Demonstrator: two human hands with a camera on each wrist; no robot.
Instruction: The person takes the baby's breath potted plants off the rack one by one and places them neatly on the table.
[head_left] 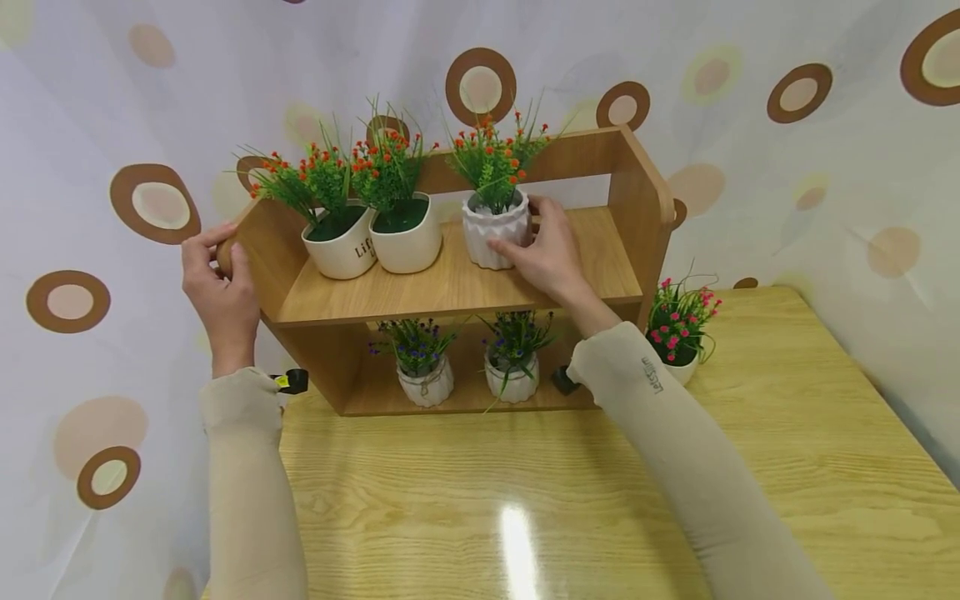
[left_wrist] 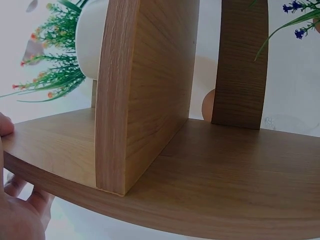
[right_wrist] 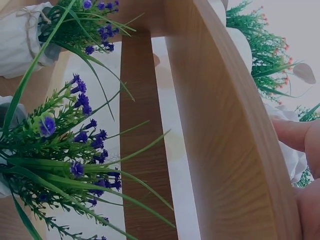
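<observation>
On the upper board of a two-tier wooden shelf (head_left: 465, 287) stands a potted plant (head_left: 498, 229) with orange-red flowers in a white ridged pot. My right hand (head_left: 551, 250) grips this pot from its right side, thumb in front. My left hand (head_left: 221, 287) holds the top of the shelf's left side panel (head_left: 273, 258), thumb on the near side; in the left wrist view its fingers (left_wrist: 40, 200) reach under that panel's edge. Left of the gripped pot, two smooth white pots, a middle one (head_left: 408, 242) and a left one (head_left: 341, 250), bear similar orange-red flowers.
Two white pots with purple flowers, one left (head_left: 426, 383) and one right (head_left: 513, 379), stand on the lower tier. Beside the shelf's right panel (head_left: 648, 200) is a pink-flowered plant (head_left: 681, 333). The shelf stands on a wooden table (head_left: 420, 483) against a circle-patterned wall (head_left: 540, 50).
</observation>
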